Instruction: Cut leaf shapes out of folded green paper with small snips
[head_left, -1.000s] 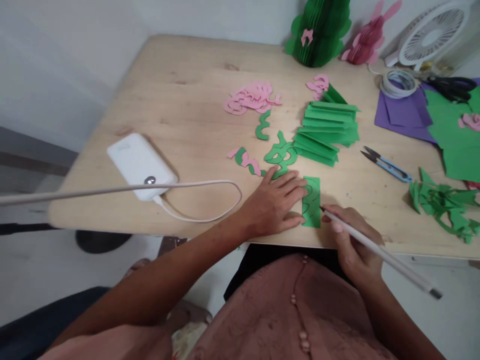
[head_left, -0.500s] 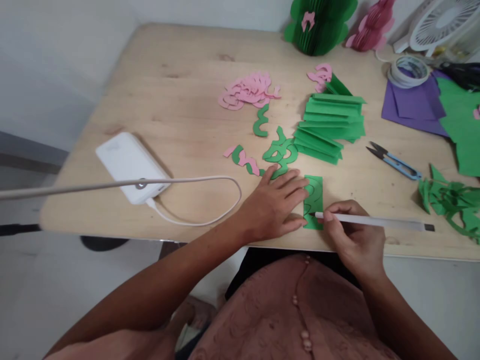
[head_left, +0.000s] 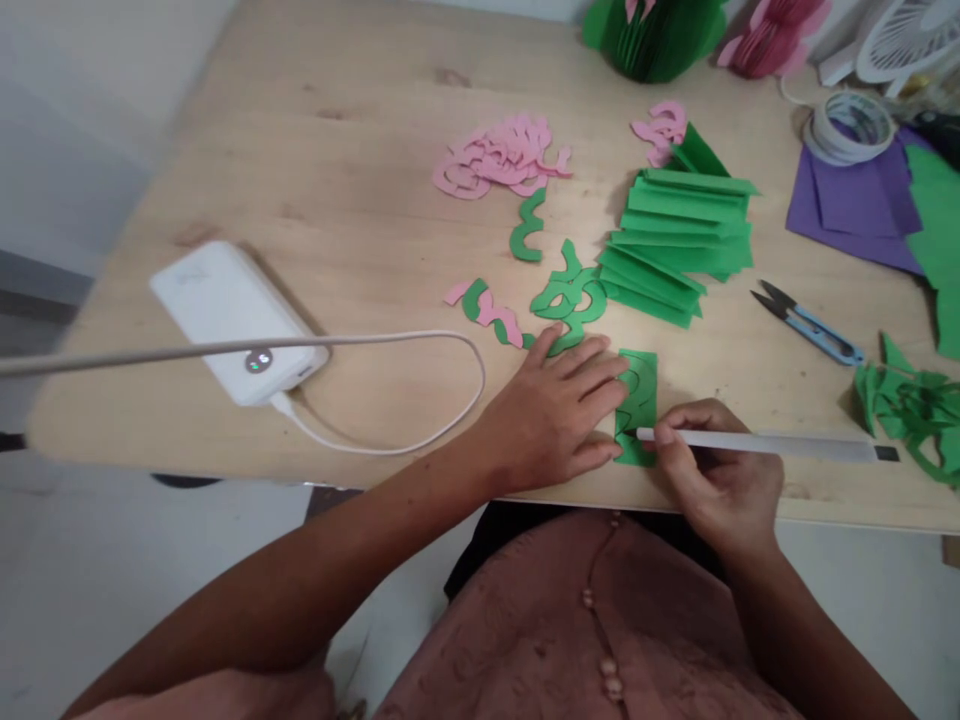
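Note:
A small green paper strip [head_left: 637, 400] with dark curved lines drawn on it lies near the table's front edge. My left hand [head_left: 559, 415] rests flat with fingers spread, its fingertips against the strip's left side. In my right hand [head_left: 716, 475] is a white pen [head_left: 787, 445], its tip touching the lower part of the strip. Just beyond my left fingers are wavy green cutouts [head_left: 570, 295], partly under them. A pink and green cutout group [head_left: 487, 312] sits to their left. Folded green paper strips [head_left: 679, 235] are stacked farther back.
A white power bank [head_left: 232, 310] with a cable [head_left: 420, 337] occupies the left. Pink cutouts [head_left: 502, 155] lie farther back. To the right are thread snips [head_left: 810, 325], green scraps [head_left: 911, 405], tape rolls [head_left: 851, 125] and purple paper [head_left: 855, 205]. A fan [head_left: 911, 40] stands behind.
The pen tip has shifted slightly along the lower part of the green strip, where the drawn line is longer. The camera view has tilted a little; my left hand stays in place.

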